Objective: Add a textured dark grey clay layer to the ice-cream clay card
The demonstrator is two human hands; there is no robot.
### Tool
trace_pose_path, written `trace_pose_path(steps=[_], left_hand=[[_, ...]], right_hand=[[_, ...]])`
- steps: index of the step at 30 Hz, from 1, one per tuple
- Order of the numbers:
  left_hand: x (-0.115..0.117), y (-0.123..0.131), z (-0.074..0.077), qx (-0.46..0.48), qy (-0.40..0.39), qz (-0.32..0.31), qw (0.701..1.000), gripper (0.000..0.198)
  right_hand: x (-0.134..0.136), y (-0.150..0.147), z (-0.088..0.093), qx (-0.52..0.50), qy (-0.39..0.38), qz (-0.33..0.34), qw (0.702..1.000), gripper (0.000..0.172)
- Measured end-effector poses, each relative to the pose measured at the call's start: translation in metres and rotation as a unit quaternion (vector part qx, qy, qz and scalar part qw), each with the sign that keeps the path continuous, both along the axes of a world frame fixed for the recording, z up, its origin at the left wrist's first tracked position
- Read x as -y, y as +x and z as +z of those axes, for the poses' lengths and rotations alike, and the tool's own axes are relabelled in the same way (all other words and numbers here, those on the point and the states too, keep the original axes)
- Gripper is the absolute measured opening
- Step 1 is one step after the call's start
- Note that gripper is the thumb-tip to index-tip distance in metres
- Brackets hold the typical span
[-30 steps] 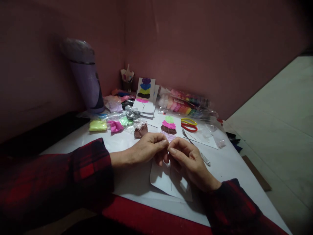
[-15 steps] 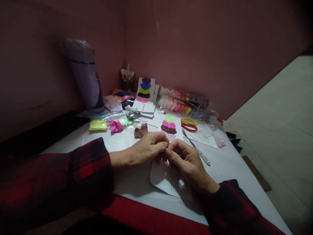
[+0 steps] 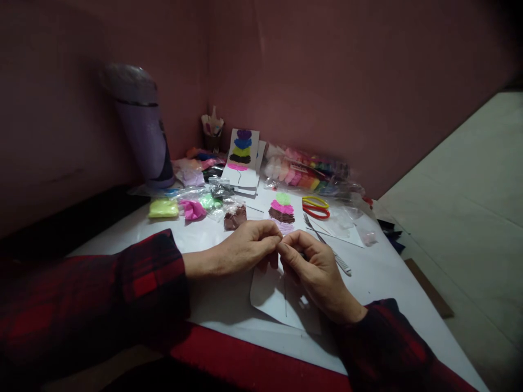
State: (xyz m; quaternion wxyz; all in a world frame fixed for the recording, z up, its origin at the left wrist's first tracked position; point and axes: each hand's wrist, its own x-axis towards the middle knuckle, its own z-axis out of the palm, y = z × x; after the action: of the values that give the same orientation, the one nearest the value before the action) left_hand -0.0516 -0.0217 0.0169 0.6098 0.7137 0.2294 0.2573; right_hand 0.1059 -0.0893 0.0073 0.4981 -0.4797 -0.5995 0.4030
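My left hand [image 3: 255, 246] and my right hand [image 3: 311, 267] meet fingertip to fingertip over a white card [image 3: 267, 296] with a thin dark line drawn on it. Both hands are closed in a pinch; whatever sits between the fingers is too small or hidden to name. Just beyond them, the same card carries textured clay layers [image 3: 281, 211] in green, pink, brown and pale purple. A fork [image 3: 327, 245] lies to the right of my right hand. Brown clay [image 3: 235, 218] in a clear wrapper rests behind my left hand.
Yellow clay [image 3: 163, 208] and pink clay [image 3: 193, 210] lie at the left. Scissors [image 3: 315, 207] with yellow and red handles sit past the fork. A picture card [image 3: 241, 158] leans at the back beside bagged clay [image 3: 302, 169]. A tall purple tumbler [image 3: 143, 130] stands at the left.
My right fingertips have shifted slightly upward against my left ones. The small pale bit seen at the fingertips earlier is now hidden. The things on the table stay put.
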Motion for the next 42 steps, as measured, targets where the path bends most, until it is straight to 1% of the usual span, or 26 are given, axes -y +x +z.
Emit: trace_pose_path(steps=[8,15,27,31,36,42], left_hand=[[-0.0005,0.0006,-0.0014,-0.007,0.0,0.01,1.0,0.017],[-0.001,0.001,-0.0026,-0.012,0.004,0.014,1.0,0.017],[0.0003,0.0008,-0.0018,-0.007,0.006,0.014,1.0,0.019],[0.0006,0.0012,0.0003,-0.009,0.012,0.016,1.0,0.017],[0.0015,0.0021,0.0005,-0.012,-0.011,0.017,1.0,0.014],[0.0012,0.0024,0.0007,-0.014,-0.007,0.025,1.0,0.013]], right_hand=[[0.0012,-0.0007,0.0006,0.015,0.0,-0.008,1.0,0.028],[0.0018,-0.0021,0.0003,0.008,-0.011,-0.021,1.0,0.028],[0.0022,-0.0019,-0.0008,0.019,-0.002,-0.022,1.0,0.028],[0.0021,-0.0018,-0.001,0.022,0.0,-0.022,1.0,0.028],[0.0025,-0.0017,0.0001,0.045,0.007,-0.025,0.999,0.025],[0.0029,-0.0024,0.0022,0.06,0.013,-0.024,0.998,0.023]])
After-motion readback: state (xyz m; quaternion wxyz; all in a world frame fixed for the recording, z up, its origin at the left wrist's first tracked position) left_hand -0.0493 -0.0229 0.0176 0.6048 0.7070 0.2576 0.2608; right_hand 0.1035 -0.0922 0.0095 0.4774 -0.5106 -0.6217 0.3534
